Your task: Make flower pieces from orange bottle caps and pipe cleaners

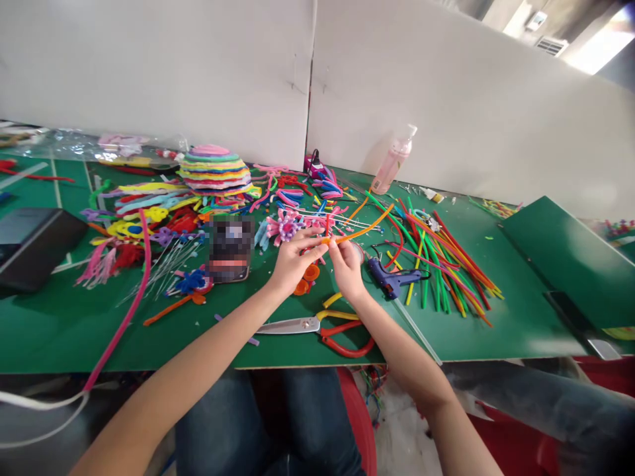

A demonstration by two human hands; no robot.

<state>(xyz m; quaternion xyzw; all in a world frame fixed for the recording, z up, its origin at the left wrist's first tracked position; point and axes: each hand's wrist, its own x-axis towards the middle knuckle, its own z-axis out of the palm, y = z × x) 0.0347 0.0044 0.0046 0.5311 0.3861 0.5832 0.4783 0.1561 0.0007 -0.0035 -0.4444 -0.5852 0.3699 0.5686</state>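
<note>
Both my hands meet above the green table [59, 330], pinching one orange pipe cleaner [367, 227]. My left hand [292, 261] grips its near end with fingers closed. My right hand [347, 264] pinches it just beside, and the free end runs up and to the right. Small orange coiled pieces [308, 276] lie right under my left hand. A pink pipe-cleaner flower [285, 227] sits just beyond my fingers.
Scissors [297, 324] with red-yellow handles lie in front of my wrists. A blue glue gun [391, 277] and a pile of coloured pipe cleaners [446, 264] are to the right. A striped hat-shaped stack [214, 170], a pink bottle [394, 162] and a black box [34, 244] stand around.
</note>
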